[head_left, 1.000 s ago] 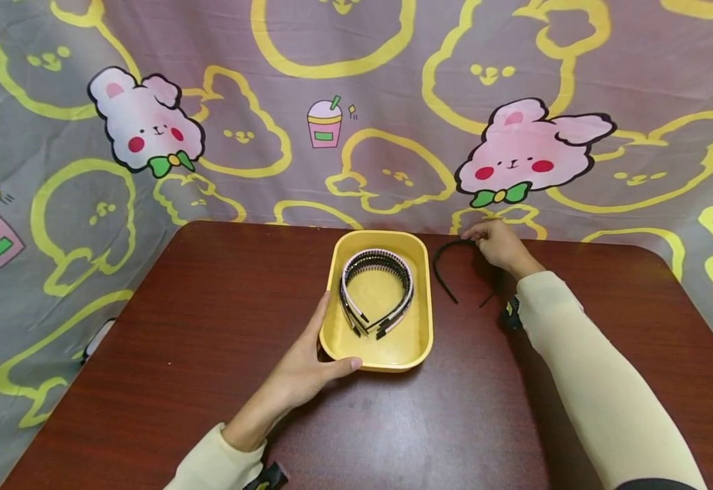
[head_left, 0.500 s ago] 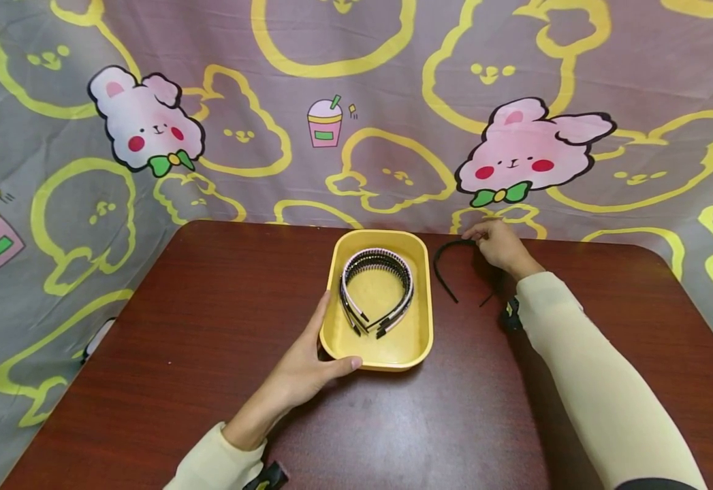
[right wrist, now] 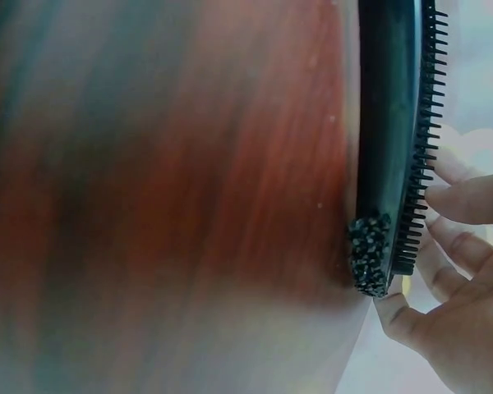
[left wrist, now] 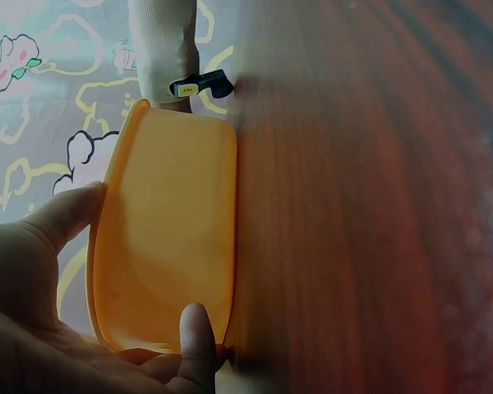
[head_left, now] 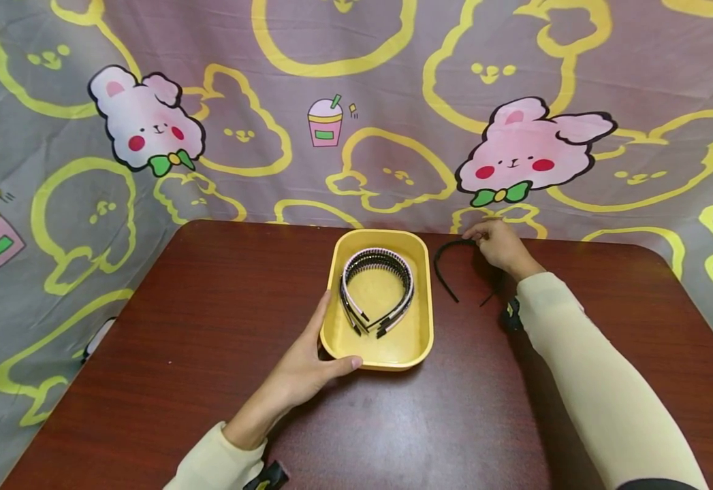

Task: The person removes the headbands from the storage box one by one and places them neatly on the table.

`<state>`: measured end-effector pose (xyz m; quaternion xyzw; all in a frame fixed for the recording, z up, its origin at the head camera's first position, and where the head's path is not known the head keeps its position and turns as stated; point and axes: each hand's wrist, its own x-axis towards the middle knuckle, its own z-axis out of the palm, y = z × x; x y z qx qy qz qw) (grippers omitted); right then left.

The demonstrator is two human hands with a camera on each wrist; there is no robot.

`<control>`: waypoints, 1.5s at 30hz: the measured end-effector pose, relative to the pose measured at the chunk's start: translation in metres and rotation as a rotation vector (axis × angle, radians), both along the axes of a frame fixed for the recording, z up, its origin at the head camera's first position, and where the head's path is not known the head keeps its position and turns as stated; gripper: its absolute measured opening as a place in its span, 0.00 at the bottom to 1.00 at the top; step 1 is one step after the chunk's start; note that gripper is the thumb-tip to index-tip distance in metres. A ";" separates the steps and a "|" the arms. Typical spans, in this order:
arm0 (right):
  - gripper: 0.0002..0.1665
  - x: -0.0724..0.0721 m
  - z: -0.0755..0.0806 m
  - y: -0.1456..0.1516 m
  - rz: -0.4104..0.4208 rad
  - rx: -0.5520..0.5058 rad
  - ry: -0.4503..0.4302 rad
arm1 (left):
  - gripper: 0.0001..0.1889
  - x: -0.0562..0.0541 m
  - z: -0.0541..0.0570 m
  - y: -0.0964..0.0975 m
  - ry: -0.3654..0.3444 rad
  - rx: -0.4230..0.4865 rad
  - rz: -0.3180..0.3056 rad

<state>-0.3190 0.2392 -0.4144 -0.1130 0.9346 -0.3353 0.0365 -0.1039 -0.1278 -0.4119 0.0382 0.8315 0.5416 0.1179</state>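
Observation:
A yellow plastic box (head_left: pixel 387 351) stands on the brown table, with several black and pale headbands (head_left: pixel 378 257) nested inside. My left hand (head_left: pixel 303 371) grips its near left corner, thumb at the front rim and another finger along the left side. In the left wrist view the box (left wrist: pixel 168 205) shows its plain outer surface between those fingers. To the right of the box, my right hand (head_left: pixel 500 248) pinches the top of a black headband (head_left: pixel 439 271), its two ends pointing toward me. The right wrist view shows this headband's (right wrist: pixel 390 123) row of fine teeth and a speckled patch.
The brown table (head_left: pixel 209 320) reaches back to a patterned cloth backdrop (head_left: pixel 387 109) with rabbit faces and yellow outlines. The pinched headband lies close beside the box's right wall. A small pale object (head_left: pixel 99 339) shows beyond the table's left edge.

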 end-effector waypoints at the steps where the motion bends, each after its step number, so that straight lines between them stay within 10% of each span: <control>1: 0.22 0.000 0.000 0.001 0.002 0.001 0.001 | 0.62 0.000 0.000 0.000 -0.001 0.002 0.000; 45: 0.16 0.031 0.036 -0.011 0.039 -0.055 0.132 | 0.62 0.000 0.002 0.002 -0.045 0.100 0.008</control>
